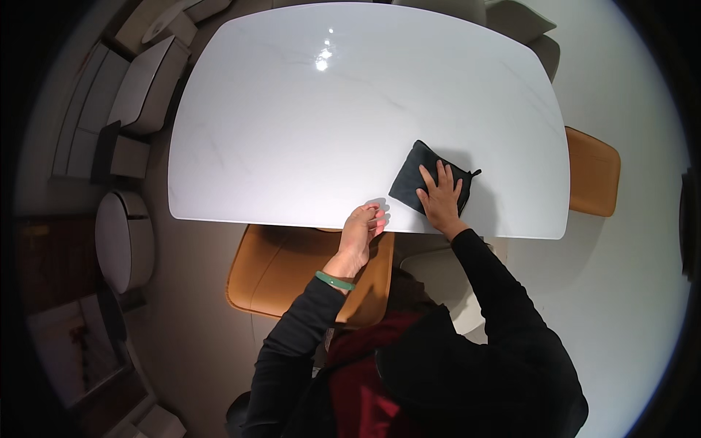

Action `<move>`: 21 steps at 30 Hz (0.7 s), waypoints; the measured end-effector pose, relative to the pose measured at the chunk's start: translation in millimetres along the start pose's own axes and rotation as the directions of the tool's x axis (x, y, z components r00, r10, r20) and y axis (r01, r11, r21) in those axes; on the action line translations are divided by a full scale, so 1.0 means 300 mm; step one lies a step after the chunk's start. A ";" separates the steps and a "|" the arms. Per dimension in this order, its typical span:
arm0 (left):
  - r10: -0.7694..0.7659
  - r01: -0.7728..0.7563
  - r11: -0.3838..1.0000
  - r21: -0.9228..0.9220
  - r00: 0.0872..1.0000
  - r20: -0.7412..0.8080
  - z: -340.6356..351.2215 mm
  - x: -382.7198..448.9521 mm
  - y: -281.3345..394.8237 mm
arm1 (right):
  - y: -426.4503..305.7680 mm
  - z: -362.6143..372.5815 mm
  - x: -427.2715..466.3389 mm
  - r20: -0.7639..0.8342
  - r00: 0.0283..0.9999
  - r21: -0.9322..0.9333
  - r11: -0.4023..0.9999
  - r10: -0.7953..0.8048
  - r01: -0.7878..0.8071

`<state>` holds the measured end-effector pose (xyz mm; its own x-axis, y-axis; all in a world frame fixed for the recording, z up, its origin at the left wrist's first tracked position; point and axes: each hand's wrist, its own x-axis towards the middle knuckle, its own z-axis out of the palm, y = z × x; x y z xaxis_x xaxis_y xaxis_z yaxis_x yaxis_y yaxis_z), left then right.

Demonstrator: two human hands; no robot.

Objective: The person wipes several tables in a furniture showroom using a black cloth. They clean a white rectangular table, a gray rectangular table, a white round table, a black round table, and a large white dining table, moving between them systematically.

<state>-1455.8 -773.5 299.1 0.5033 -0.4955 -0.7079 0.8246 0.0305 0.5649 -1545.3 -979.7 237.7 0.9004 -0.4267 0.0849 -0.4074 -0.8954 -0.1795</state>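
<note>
A dark grey folded cloth or flat pouch (408, 178) with a small loop at its right corner lies on the white marble-look table (285, 137), close to the front edge. My right hand (441, 200) rests flat on top of it, fingers spread. Whether the fingers grip any of the fabric cannot be seen; the palm covers its right part. To the left of the cloth, my left hand (362, 223) hovers at the table's edge with fingers loosely curled and nothing visible in them. A green bangle (335, 281) circles the left wrist.
An orange-brown chair (285, 268) stands under the front edge, with a pale chair (438, 279) beside it. Another orange-brown chair (594, 172) is at the table's right end. Grey chairs (517, 22) stand along the far side. White cabinets (145, 82) line the left wall.
</note>
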 end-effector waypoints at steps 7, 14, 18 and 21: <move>0.031 -0.033 0.999 0.021 0.998 0.053 -0.008 -0.032 -0.006 | 0.035 0.066 -0.013 -0.007 0.998 -0.083 0.995 -0.056 0.055; 0.055 -0.057 0.998 0.024 0.996 0.077 -0.017 -0.085 -0.009 | 0.015 0.070 -0.016 -0.014 0.999 -0.099 0.994 -0.045 0.043; 0.115 -0.119 0.991 0.053 0.991 0.073 -0.024 -0.095 0.001 | 0.013 0.072 -0.022 -0.012 0.999 -0.119 0.992 -0.050 0.048; 0.143 -0.148 0.987 0.061 0.987 0.071 -0.022 -0.087 0.004 | 0.018 0.079 -0.018 -0.029 0.997 -0.123 0.990 -0.076 0.072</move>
<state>-1466.2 -754.8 315.6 0.5966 -0.5463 -0.5879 0.7241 0.0506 0.6878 -1548.8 -979.2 213.2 0.9242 -0.3605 0.1264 -0.3569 -0.9328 -0.0508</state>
